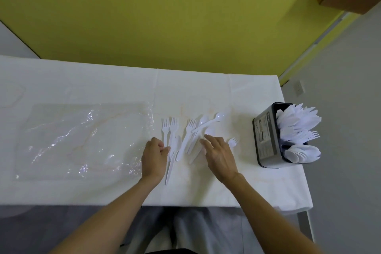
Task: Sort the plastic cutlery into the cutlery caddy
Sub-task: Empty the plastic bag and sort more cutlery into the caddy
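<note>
Forks [186, 136] lie handles toward me, left of caddy [268, 136]; I judge right hand [219, 154] nearer, spread flat, empty; left hand [154, 155] curled on handles, grip unclear.

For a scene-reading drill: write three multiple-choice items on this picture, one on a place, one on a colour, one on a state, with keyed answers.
1. Where does the cutlery caddy stand?
A. table's right end
B. table's left end
C. on the floor

2. What colour is the wall?
A. blue
B. yellow-green
C. red

3. How is the right hand held?
A. in a fist
B. fingers spread over the loose cutlery
C. inside the caddy

Answers: 1 A, it sits near the right edge; 2 B, yellow-green behind the table; 3 B, fingers are extended above the pile.
</note>
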The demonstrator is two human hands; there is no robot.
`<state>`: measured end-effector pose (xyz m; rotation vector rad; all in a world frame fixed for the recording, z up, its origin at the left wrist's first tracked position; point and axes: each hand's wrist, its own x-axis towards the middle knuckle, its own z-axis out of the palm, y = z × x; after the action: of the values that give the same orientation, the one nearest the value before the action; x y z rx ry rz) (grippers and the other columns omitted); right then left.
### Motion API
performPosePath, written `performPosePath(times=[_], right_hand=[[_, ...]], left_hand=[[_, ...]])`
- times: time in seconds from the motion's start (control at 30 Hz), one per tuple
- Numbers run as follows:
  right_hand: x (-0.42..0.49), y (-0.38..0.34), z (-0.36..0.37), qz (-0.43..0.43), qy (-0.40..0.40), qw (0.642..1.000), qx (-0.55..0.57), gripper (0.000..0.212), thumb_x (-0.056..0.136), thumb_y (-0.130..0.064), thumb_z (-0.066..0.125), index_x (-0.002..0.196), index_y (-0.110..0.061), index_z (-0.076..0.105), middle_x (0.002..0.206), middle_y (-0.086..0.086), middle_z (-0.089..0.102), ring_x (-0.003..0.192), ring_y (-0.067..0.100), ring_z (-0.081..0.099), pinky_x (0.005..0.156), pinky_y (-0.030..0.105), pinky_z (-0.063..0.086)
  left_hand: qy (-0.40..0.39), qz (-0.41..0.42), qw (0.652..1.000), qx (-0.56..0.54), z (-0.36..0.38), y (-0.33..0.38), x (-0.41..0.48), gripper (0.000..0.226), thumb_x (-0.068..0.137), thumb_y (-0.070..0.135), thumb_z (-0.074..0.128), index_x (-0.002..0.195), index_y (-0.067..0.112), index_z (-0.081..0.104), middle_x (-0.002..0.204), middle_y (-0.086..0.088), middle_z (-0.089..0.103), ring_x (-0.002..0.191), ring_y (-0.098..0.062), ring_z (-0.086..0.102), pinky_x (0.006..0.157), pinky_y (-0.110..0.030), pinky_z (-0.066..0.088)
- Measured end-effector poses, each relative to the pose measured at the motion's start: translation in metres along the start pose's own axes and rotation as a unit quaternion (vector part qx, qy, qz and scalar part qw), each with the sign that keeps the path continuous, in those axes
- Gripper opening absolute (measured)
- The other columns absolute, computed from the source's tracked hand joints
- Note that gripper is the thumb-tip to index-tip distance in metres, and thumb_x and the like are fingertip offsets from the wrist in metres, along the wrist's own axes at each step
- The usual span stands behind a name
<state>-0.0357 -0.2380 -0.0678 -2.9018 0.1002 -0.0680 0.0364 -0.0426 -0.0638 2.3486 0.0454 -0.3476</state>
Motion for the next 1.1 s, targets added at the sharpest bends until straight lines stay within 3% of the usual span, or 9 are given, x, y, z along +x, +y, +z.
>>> performPosePath(times=[0.1,0.17,0.3,0.53,0.6,0.67,0.77,0.9,1.1], right_hand=[[0.006,-0.004,0.006,-0.065,-0.029,0.997,-0.021,0.063,0.067,0.009,0.073,0.126,-0.011,0.061,0.131,0.013,0.061,0.116,0.036,0.060,0.092,0.043,0.052],[0.009,-0.004,0.010,-0.083,-0.047,0.995,-0.042,0.066,0.066,0.007,0.075,0.128,-0.012,0.061,0.134,0.011,0.060,0.121,0.032,0.059,0.100,0.043,0.047],[0.002,0.006,0.010,-0.063,-0.052,0.995,-0.051,0.065,0.064,0.005,0.080,0.125,-0.011,0.064,0.133,0.010,0.061,0.119,0.029,0.061,0.103,0.045,0.044],[-0.014,0.025,0.007,-0.059,-0.018,0.997,-0.053,0.054,0.068,0.005,0.075,0.118,-0.013,0.068,0.132,0.011,0.061,0.121,0.030,0.059,0.106,0.047,0.041],[-0.014,0.025,0.003,-0.050,0.008,0.998,-0.044,0.047,0.068,0.004,0.075,0.111,-0.014,0.070,0.127,0.010,0.065,0.116,0.031,0.062,0.102,0.047,0.045],[-0.009,0.022,-0.001,-0.003,0.042,0.999,-0.026,0.042,0.068,0.003,0.074,0.106,-0.014,0.071,0.114,0.007,0.070,0.102,0.031,0.065,0.087,0.044,0.052],[0.012,0.015,-0.007,0.087,0.068,0.994,-0.021,0.036,0.073,-0.001,0.072,0.105,-0.016,0.071,0.096,0.005,0.071,0.082,0.029,0.062,0.067,0.039,0.049],[0.037,0.013,-0.010,0.113,0.040,0.992,-0.037,0.045,0.072,0.006,0.070,0.111,-0.015,0.069,0.091,0.010,0.066,0.077,0.031,0.057,0.064,0.038,0.045],[0.042,0.020,-0.006,0.112,-0.030,0.991,-0.059,0.035,0.077,0.004,0.065,0.104,-0.017,0.070,0.091,0.008,0.060,0.079,0.030,0.052,0.066,0.033,0.032]], left_hand=[[-0.067,0.085,0.993,0.040,0.002,-0.002,-0.006,0.018,0.085,0.030,0.069,0.088,0.019,0.055,0.089,0.005,0.051,0.080,-0.012,0.054,0.066,-0.028,0.049],[-0.083,0.102,0.989,0.065,0.005,-0.004,-0.009,0.020,0.083,0.033,0.071,0.091,0.020,0.057,0.090,0.006,0.050,0.083,-0.012,0.054,0.069,-0.031,0.051],[-0.058,0.069,0.995,0.036,0.008,0.001,-0.006,0.015,0.086,0.026,0.069,0.088,0.017,0.056,0.089,0.003,0.051,0.077,-0.014,0.059,0.067,-0.028,0.049],[-0.017,0.047,0.999,0.021,0.009,0.012,0.013,0.009,0.091,0.018,0.061,0.083,0.013,0.060,0.085,0.000,0.056,0.074,-0.016,0.055,0.060,-0.018,0.033],[0.005,0.050,0.999,0.009,0.009,0.016,0.015,0.010,0.090,0.018,0.062,0.081,0.012,0.061,0.082,-0.001,0.057,0.073,-0.016,0.055,0.063,-0.020,0.035],[0.008,0.059,0.998,-0.007,0.011,0.021,0.017,0.011,0.088,0.019,0.064,0.080,0.012,0.061,0.080,0.001,0.059,0.074,-0.016,0.057,0.065,-0.022,0.040],[-0.025,0.081,0.996,-0.027,0.017,0.030,0.017,0.011,0.086,0.022,0.068,0.080,0.013,0.064,0.080,0.003,0.062,0.072,-0.010,0.059,0.064,-0.015,0.042],[-0.051,0.111,0.992,-0.012,0.024,0.035,0.016,0.012,0.087,0.024,0.067,0.086,0.012,0.068,0.083,0.001,0.065,0.075,-0.013,0.063,0.072,-0.026,0.051],[-0.043,0.080,0.995,0.037,0.024,0.026,0.018,0.018,0.087,0.020,0.067,0.100,0.009,0.062,0.098,-0.001,0.052,0.088,-0.016,0.056,0.074,-0.023,0.040]])
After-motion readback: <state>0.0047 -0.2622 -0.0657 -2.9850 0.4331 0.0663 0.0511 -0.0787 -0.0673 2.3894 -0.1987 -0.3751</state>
